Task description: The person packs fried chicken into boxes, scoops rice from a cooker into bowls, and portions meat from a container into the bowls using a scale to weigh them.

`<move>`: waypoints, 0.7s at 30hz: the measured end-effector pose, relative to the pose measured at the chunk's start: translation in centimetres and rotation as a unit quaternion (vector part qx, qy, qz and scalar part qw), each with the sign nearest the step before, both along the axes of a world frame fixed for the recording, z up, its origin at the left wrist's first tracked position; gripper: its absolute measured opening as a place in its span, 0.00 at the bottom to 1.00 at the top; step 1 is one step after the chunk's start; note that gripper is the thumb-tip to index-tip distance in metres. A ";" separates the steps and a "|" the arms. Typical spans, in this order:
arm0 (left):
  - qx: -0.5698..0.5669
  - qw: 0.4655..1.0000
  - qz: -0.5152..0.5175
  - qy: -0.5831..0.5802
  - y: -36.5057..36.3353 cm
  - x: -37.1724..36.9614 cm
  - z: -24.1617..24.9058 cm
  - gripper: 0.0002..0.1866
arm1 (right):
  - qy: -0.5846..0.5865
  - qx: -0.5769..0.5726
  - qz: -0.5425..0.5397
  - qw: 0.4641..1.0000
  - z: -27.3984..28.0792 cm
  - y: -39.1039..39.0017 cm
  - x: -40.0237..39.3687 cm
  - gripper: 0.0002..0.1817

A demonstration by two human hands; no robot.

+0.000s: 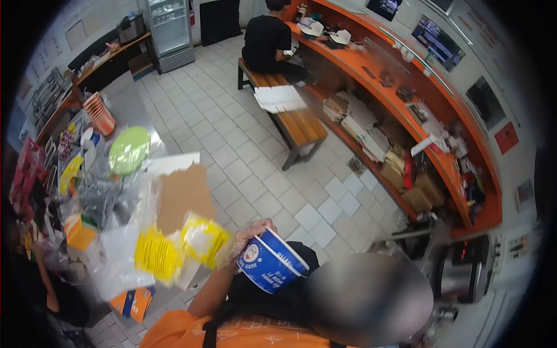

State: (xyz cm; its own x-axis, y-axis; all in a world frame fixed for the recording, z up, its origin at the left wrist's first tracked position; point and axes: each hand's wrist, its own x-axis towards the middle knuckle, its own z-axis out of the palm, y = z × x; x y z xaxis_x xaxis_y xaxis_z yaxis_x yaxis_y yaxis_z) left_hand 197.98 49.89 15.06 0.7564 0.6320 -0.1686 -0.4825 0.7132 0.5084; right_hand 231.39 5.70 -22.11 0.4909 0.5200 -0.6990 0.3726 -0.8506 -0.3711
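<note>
My left hand [246, 236], in a clear plastic glove, grips blue paper buckets [268, 265] by the rim, close to my body. White rims and white lettering show on them; they look nested and tilted. Left of this hand, two yellow-and-clear plastic packets [203, 239] lie near a brown cardboard sheet [184, 197] on the metal table. My right hand does not show; a large blurred oval [368, 298] covers the area right of the buckets.
Orange striped cups [99, 113] and a green round lid [129, 151] sit on the cluttered table. A person [267, 43] sits on a wooden bench [299, 126] beside the orange counter [371, 69]. Another person's arm [47, 278] is at the left edge. A metal cooker [464, 269] stands at right.
</note>
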 end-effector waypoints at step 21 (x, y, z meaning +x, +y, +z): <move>-0.118 0.675 0.680 0.263 48.0 0.6 -5.8 0.26 | 0.342 0.319 0.587 0.661 37.5 105.5 -14.5 0.37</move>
